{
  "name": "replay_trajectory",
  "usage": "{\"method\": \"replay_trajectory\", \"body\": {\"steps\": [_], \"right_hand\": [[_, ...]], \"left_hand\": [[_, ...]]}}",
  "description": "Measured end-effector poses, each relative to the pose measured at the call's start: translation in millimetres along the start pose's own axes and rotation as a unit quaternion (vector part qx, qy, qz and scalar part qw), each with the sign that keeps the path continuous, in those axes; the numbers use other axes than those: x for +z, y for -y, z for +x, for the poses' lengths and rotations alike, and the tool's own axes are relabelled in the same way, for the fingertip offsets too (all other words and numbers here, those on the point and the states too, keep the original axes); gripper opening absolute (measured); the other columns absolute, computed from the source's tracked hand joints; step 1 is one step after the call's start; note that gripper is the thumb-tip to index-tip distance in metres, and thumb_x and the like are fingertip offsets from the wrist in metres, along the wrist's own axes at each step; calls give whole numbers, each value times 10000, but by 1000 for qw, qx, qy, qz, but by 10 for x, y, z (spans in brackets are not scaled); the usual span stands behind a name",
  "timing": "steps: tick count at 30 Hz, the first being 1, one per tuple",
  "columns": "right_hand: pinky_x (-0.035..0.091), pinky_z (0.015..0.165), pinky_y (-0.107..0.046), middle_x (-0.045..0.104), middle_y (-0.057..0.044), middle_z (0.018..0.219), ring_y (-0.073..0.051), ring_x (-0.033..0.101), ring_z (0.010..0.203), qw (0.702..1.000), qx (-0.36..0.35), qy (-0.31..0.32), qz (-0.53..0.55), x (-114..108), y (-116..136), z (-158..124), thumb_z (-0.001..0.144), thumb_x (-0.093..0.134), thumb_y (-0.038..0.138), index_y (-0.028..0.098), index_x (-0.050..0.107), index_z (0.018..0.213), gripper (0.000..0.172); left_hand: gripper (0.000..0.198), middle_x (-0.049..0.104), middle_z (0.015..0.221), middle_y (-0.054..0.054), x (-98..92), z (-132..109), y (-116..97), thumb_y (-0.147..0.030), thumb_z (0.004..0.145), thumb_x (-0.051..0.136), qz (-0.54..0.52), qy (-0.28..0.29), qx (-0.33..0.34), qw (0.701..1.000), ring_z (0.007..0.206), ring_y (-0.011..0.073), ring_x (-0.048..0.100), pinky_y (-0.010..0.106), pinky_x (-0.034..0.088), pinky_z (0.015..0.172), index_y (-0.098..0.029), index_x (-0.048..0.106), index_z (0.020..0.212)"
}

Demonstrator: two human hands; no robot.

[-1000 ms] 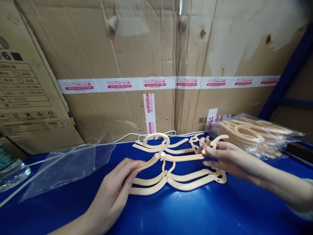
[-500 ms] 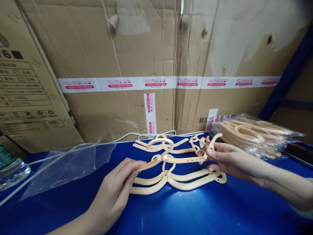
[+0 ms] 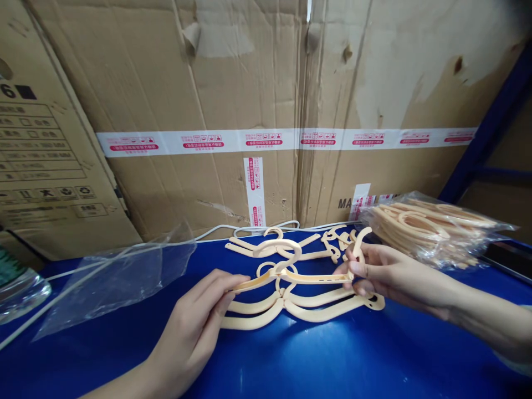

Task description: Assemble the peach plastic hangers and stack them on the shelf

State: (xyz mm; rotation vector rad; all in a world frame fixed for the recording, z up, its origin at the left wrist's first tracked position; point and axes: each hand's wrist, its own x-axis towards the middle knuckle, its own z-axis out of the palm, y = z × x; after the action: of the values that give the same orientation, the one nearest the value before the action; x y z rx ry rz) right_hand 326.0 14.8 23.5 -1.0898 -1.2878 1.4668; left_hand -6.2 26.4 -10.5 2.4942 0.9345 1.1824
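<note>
A cream plastic clothes hanger (image 3: pixel 312 278) is held up between both hands, its hook pointing away from me. My left hand (image 3: pixel 198 310) pinches the end of its left arm. At the other end, my right hand (image 3: pixel 380 270) has thumb and fingers closed round the right arm, where a curved piece (image 3: pixel 362 244) sticks up. Beneath the held hanger, more cream hangers (image 3: pixel 324 316) lie on the blue tabletop (image 3: pixel 316 360). Farther back lies another hanger (image 3: pixel 236 250), and small cream parts (image 3: pixel 332 239) are near my right hand.
A clear bag of cream hanger pieces (image 3: pixel 432 224) lies at the back right, near a dark flat object (image 3: pixel 509 263). Clear plastic film (image 3: pixel 120 282) and a white cable (image 3: pixel 83 272) are at left, beside a bottle (image 3: pixel 20 282). Large cardboard boxes (image 3: pixel 216 100) stand behind.
The held hanger has tilted and its right arm has dropped slightly, with the hook shifting a little right. My right hand has moved slightly; my left stays nearly still.
</note>
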Motion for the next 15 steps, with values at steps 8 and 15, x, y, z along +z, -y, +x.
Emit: {"method": "replay_trajectory", "body": {"steps": [8,15], "right_hand": [[424,574,-231,707,-49,809,-104,541,597,997,-45,-26,-58,-12,-83,27,791,775,393,185,529,805,323],[447,541,-250,630,0,657,-127,557,555,985,-110,-76,-106,22,-77,30,781,762,483,198,513,841,384]], "left_hand": [[312,638,1033,27,6,4,-32,-93,978,397,3,-5,11,1000,942,161,629,245,502,793,-264,574,1170],[256,637,1031,32,16,-30,-25,-207,993,435,32,-2,-35,999,924,168,640,238,515,743,-271,540,1217]]}}
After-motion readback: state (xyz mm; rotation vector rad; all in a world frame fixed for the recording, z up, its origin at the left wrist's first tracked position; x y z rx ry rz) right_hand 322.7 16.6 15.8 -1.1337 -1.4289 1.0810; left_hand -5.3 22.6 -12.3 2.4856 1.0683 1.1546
